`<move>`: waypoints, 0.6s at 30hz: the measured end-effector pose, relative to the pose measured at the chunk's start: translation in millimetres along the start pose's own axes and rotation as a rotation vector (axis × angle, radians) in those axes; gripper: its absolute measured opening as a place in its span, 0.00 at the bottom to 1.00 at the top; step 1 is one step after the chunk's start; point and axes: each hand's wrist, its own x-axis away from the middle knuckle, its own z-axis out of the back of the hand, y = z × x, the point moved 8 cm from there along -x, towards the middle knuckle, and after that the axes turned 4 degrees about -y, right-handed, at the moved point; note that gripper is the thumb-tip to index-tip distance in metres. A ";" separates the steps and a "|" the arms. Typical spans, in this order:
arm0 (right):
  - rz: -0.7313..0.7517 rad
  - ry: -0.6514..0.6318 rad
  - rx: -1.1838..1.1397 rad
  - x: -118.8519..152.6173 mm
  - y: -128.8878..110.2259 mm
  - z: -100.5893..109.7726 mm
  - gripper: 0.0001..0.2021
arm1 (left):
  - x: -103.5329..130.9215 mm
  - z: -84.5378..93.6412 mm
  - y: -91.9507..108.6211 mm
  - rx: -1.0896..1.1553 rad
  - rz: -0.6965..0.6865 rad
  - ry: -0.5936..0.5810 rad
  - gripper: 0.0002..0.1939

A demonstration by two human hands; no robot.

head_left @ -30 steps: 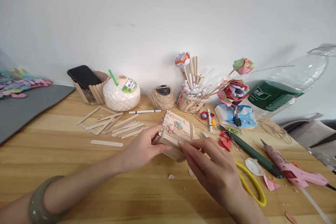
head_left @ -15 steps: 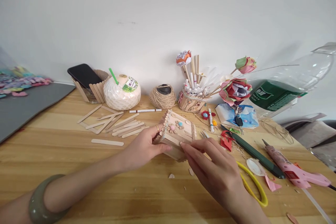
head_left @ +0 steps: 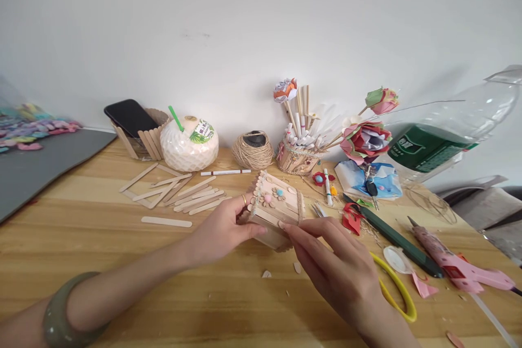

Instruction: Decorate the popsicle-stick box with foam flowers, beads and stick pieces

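Note:
My left hand (head_left: 230, 223) is closed around the left side of a small box made of craft sticks (head_left: 275, 217), holding it tilted above the table. Twine runs along the box's edges, and a pink and a blue pompom flower (head_left: 280, 193) decorate one face. My right hand (head_left: 340, 261) has thumb and forefinger pinched together, pressing a small wooden chip (head_left: 281, 224) against the box's near side. The fingers partly cover the chip. On the table below lie two loose wood chips (head_left: 266, 274).
Loose craft sticks (head_left: 199, 198) lie to the left, before a wrapped coconut (head_left: 190, 144) and a twine ball (head_left: 253, 150). To the right are yellow-handled scissors (head_left: 402, 296), a green craft knife (head_left: 402, 242), a pink glue gun (head_left: 452, 263) and a big plastic bottle (head_left: 432, 147).
My right hand has shifted very slightly right, showing a little more of the chip at its fingertips. The left hand and the box stay almost where they were.

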 end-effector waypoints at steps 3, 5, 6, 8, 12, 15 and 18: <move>-0.003 -0.009 0.012 0.0 -0.8 -1.8 0.11 | 0.6 -0.5 0.4 0.006 -0.003 -0.006 0.16; -0.006 -0.015 0.011 -0.4 -1.6 -2.4 0.12 | 0.9 -0.4 0.2 0.007 -0.003 -0.005 0.16; -0.007 -0.019 0.011 -0.7 -2.1 -2.5 0.12 | 1.0 -0.2 -0.1 0.005 -0.001 -0.003 0.16; -0.007 -0.023 0.014 -1.0 -3.2 -1.8 0.11 | 0.9 0.3 -0.9 -0.003 0.005 0.005 0.16; -0.009 -0.013 0.016 0.0 -3.7 0.2 0.11 | 0.4 0.8 -0.7 -0.019 0.005 0.011 0.17; -0.026 0.012 -0.006 1.6 0.0 0.6 0.11 | 0.6 0.8 -0.2 -0.014 0.011 0.014 0.16; -0.052 0.039 -0.026 0.6 4.8 1.6 0.11 | 0.9 0.5 -0.6 0.006 0.025 0.014 0.15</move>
